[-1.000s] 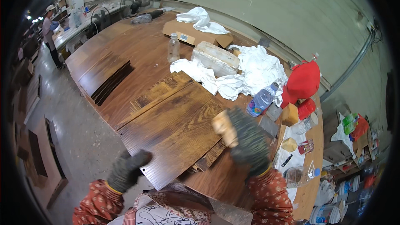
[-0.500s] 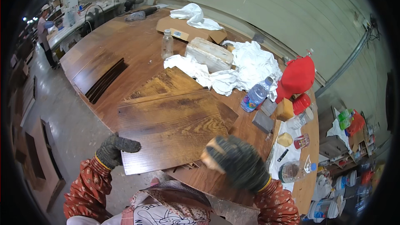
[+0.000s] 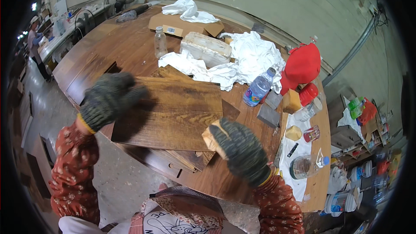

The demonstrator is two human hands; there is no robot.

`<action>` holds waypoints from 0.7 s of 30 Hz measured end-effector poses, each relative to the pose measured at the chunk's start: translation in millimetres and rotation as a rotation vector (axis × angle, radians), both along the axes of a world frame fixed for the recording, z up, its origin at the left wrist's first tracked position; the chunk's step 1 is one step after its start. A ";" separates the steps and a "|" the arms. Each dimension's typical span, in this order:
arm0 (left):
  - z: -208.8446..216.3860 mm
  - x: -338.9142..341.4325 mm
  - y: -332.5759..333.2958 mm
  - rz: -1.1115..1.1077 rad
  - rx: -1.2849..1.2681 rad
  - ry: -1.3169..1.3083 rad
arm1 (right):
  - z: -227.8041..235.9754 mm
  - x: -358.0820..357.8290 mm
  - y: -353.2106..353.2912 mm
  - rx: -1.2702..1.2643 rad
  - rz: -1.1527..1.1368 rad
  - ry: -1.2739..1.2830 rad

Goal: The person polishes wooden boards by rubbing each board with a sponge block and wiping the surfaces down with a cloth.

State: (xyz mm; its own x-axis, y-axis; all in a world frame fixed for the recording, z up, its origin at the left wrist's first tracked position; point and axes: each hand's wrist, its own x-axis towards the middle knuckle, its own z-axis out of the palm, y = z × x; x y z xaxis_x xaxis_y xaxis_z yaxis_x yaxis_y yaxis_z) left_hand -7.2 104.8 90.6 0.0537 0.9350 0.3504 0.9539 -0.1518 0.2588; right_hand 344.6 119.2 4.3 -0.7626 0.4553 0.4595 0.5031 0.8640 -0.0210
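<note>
Left hand (image 3: 108,99), in a dark knitted work glove, lies with its fingers spread and flat on the left end of a rectangular dark-stained wooden board (image 3: 173,115); it presses on the board rather than closing round it. Right hand (image 3: 238,149), gloved alike, is curled shut on a small tan sponge-like block (image 3: 209,138), which sits at the board's lower right corner; whether the block touches the wood cannot be told. The board lies between the two hands, slightly tilted, resting on a stack of similar stained boards (image 3: 186,158) at the near edge of the long brown wooden counter (image 3: 130,47).

Beyond the board, toward the wall: a heap of crumpled white cloths (image 3: 242,58), a whitish wrapped rectangular block (image 3: 206,48), a clear empty plastic bottle (image 3: 160,42) standing upright, and a flat brown cardboard box (image 3: 182,25) with another white cloth on it. Right of the board: a clear plastic water bottle with blue label (image 3: 258,87) lying tilted, two grey sanding blocks (image 3: 268,109), a red cap (image 3: 301,66), and a small yellow sponge (image 3: 293,133) on white paper. Another person (image 3: 34,39) stands at a far bench, upper left.
</note>
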 end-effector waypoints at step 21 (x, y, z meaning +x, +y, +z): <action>-69.8 82.6 80.3 -0.224 0.134 0.178 | 17.8 -49.5 95.2 0.096 -0.230 -0.210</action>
State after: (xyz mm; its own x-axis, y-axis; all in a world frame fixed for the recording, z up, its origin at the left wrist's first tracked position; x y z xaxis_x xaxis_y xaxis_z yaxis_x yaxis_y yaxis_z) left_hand 75.4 185.0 20.8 0.3246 0.8393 0.4360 0.9215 -0.3846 0.0542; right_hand 295.2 214.4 22.1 -0.7274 0.5889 0.3523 0.6701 0.7200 0.1802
